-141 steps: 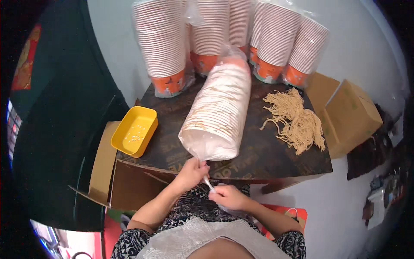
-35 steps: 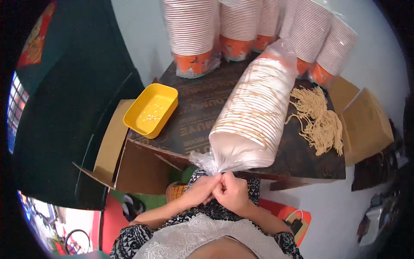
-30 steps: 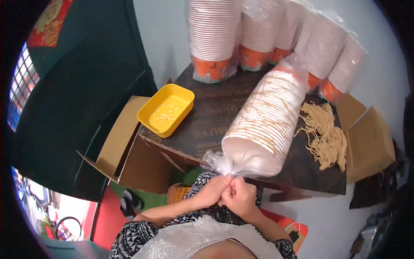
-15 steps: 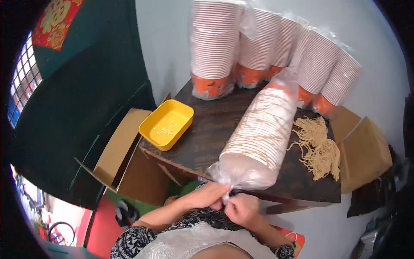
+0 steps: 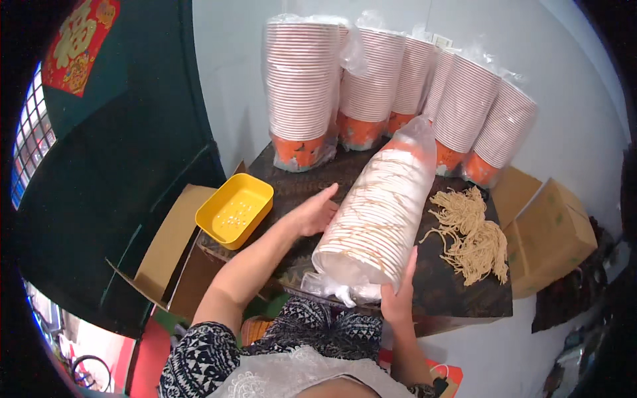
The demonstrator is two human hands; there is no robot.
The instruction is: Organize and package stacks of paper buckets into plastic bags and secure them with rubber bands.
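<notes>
A long stack of paper cups [image 5: 371,212] in a clear plastic bag lies slanted across the dark table, its open-rimmed end toward me. Tan strand-like lines run across its side. The gathered, twisted end of the bag [image 5: 342,292] hangs at the table's front edge. Just left of the stack is my left hand [image 5: 315,215], open, fingers stretched out; whether the fingertips touch the bag I cannot tell. My right hand [image 5: 398,295] grips the stack's near right side, its thumb by the rim and its fingers along the side.
Several bagged cup stacks [image 5: 302,93] stand upright along the back of the table [image 5: 458,298]. A yellow plastic basket [image 5: 232,219] sits at the left edge. Bundles of tan string [image 5: 474,239] lie to the right. Cardboard boxes [image 5: 554,232] flank the table.
Both hands have left the bag's gathered end. The left moved up to the stack's left side and opened; the right moved onto its near right side. The view has shifted slightly.
</notes>
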